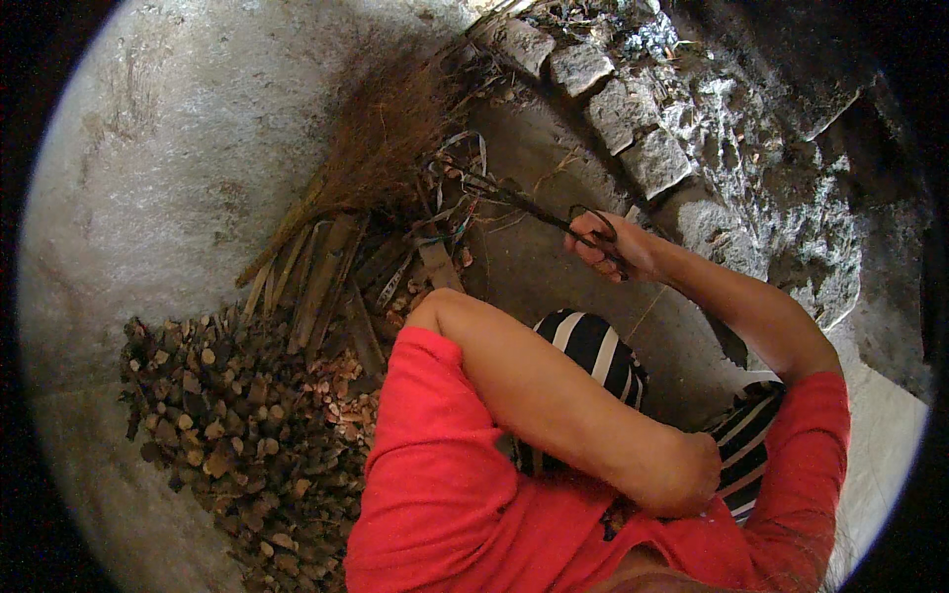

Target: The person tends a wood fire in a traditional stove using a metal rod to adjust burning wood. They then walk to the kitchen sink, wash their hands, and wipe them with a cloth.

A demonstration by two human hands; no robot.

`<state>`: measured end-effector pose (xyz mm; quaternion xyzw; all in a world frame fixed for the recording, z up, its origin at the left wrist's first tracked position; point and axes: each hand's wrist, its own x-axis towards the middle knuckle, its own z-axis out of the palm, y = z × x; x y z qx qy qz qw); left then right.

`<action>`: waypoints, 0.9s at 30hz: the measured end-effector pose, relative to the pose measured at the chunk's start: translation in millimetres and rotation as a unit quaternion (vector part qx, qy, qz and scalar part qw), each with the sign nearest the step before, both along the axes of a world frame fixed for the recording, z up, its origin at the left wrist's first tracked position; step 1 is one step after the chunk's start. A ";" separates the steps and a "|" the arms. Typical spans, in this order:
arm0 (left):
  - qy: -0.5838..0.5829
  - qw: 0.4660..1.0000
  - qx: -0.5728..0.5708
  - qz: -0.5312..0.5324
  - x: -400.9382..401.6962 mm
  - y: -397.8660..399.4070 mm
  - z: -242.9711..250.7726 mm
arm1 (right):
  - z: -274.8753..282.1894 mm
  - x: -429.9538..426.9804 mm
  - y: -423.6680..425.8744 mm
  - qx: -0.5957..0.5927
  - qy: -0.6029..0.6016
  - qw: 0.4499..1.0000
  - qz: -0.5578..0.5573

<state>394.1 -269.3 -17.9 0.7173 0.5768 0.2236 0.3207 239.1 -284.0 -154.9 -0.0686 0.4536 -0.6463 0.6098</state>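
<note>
My right hand [602, 241] is closed around the looped handles of dark metal tongs [530, 207]. They reach up and left, their far end over a litter of plastic strips [482, 152] and pinkish chips beside a twig broom [385, 141]. Whether the tips hold anything cannot be told. My left forearm [563, 385] lies bent across the front of my body. It ends at a sharply flexed wrist [700, 463] near my chest, and the fingers of that hand are hidden.
Stacked cut firewood [237, 430] fills the lower left, by the plastered wall [163, 170]. Split wood pieces [326, 274] lean below the broom. A row of rough stones [623, 115] borders an ash-covered hearth [730, 126] at upper right. Bare floor [519, 267] lies between.
</note>
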 end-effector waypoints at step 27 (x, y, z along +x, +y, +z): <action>0.011 1.000 0.001 -0.008 1.6 -5.9 4.8 | 16.8 -25.4 14.4 0.056 0.273 0.960 0.016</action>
